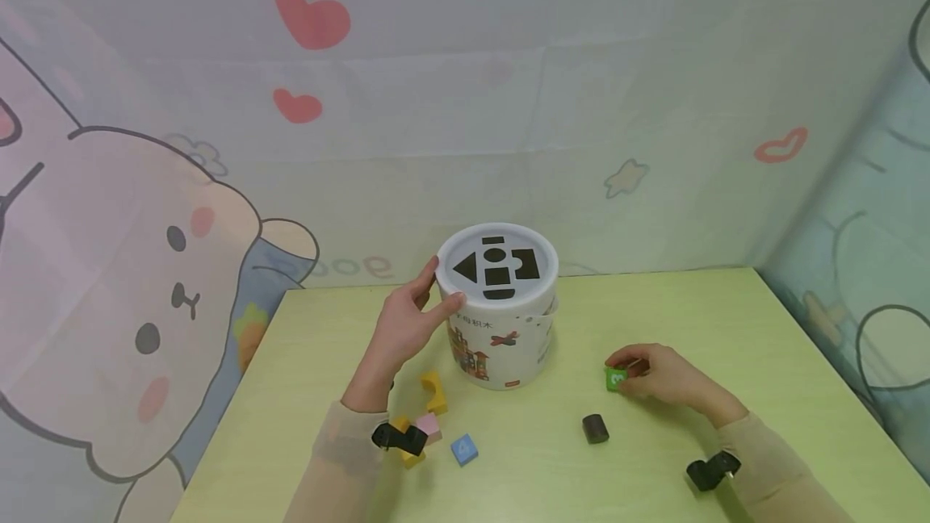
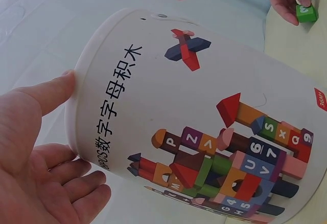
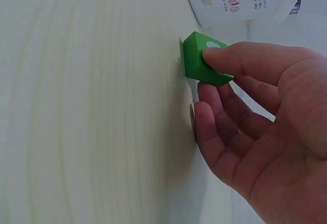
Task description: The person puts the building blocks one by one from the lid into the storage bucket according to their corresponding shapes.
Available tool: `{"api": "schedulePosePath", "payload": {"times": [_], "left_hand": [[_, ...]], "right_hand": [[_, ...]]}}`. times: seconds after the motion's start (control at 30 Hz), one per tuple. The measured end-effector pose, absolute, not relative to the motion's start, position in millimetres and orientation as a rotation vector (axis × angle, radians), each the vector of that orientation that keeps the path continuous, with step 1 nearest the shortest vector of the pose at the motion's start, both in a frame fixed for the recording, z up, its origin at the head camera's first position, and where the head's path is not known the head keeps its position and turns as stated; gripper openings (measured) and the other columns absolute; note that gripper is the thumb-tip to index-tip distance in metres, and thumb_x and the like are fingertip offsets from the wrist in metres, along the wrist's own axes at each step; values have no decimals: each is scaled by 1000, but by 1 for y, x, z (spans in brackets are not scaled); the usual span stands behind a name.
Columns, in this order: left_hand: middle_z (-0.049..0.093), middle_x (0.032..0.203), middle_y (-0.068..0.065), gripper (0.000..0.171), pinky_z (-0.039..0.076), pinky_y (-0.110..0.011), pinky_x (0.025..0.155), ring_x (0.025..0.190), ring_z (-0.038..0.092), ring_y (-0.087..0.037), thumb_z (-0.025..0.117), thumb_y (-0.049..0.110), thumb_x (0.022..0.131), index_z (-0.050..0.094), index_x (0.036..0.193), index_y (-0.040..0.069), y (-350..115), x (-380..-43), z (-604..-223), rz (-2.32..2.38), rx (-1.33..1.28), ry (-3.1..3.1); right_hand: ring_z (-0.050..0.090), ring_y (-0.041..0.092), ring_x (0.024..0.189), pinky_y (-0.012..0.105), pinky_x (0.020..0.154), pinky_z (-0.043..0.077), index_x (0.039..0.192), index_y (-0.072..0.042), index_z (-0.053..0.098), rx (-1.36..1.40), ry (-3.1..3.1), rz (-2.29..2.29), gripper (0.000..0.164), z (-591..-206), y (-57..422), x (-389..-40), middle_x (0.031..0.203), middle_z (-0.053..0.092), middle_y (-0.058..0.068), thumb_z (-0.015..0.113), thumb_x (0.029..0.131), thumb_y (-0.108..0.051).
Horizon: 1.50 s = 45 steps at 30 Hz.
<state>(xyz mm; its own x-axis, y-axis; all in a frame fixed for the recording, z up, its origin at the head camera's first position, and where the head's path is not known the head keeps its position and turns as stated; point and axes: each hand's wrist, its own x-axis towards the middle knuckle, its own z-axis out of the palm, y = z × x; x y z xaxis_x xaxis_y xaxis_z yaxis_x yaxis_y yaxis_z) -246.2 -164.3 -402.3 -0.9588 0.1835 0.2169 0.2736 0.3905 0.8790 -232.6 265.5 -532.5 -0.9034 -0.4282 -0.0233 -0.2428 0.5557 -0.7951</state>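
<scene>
A white toy-block bucket (image 1: 501,349) stands upright on the table, its white lid (image 1: 545,285) pierced with several shaped holes. My left hand (image 1: 403,325) rests against the lid's rim from the left, thumb (image 2: 59,91) extended along it and fingers loosely bent at the side. To the right of the bucket, my right hand (image 1: 664,378) pinches a green block (image 1: 616,379) marked with a white 3. Seen from the right wrist, the thumb presses on the green block (image 3: 196,60) close over the tabletop, with the other fingers curled beneath.
A dark brown block (image 1: 595,428) lies in front of the right hand. Near the left forearm are a yellow arched block (image 1: 436,395), a pink block (image 1: 429,428), a blue block (image 1: 464,449) marked 4 and more yellow (image 1: 412,458). Behind the table (image 1: 538,466) hangs a printed cloth (image 1: 465,103).
</scene>
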Motion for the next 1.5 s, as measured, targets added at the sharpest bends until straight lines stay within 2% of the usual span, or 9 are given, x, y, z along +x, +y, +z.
{"api": "schedulePosePath", "payload": {"times": [0.33, 0.53, 0.8, 1.07, 1.3, 1.5], "left_hand": [[38, 170, 0, 83, 37, -40, 124, 156, 37, -23, 79, 38, 99, 38, 167, 15, -165, -246, -403, -1646, -405, -2549], [38, 169, 2, 83, 37, -38, 124, 155, 37, -21, 79, 39, 99, 38, 167, 17, -165, -247, -403, -1637, -395, -2565], [38, 169, 2, 83, 37, -38, 124, 155, 38, -22, 78, 40, 100, 38, 168, 17, -166, -248, -401, -1613, -402, -2574], [39, 169, 2, 83, 37, -38, 124, 155, 38, -21, 79, 39, 100, 38, 168, 17, -165, -248, -401, -1607, -408, -2575], [38, 169, 2, 83, 37, -38, 124, 155, 37, -21, 79, 39, 100, 38, 167, 16, -165, -248, -401, -1608, -410, -2576], [39, 169, 1, 82, 37, -39, 124, 155, 38, -21, 79, 39, 100, 38, 167, 17, -165, -247, -402, -1602, -399, -2583]], "right_hand": [[67, 13, 95, 25, 80, 56, 125, -3, 77, -550, 2597, -1242, 36, -528, 267, -232, 109, 75, 2, 84, 93, -17], [66, 12, 96, 24, 81, 55, 125, -4, 77, -555, 2595, -1237, 34, -527, 267, -232, 114, 75, 3, 83, 93, -17], [64, 11, 93, 23, 76, 54, 126, -1, 76, -548, 2582, -1240, 33, -527, 269, -231, 111, 74, 4, 78, 94, -10], [68, 12, 94, 25, 74, 58, 125, 0, 75, -554, 2550, -1268, 32, -528, 272, -232, 107, 75, 4, 80, 95, -10], [67, 18, 98, 25, 80, 58, 125, -1, 76, -515, 2627, -1262, 34, -524, 271, -231, 108, 75, 3, 82, 94, -13], [68, 18, 97, 26, 78, 58, 123, -1, 76, -480, 2706, -1251, 32, -518, 271, -233, 108, 75, 3, 80, 95, -15]]}}
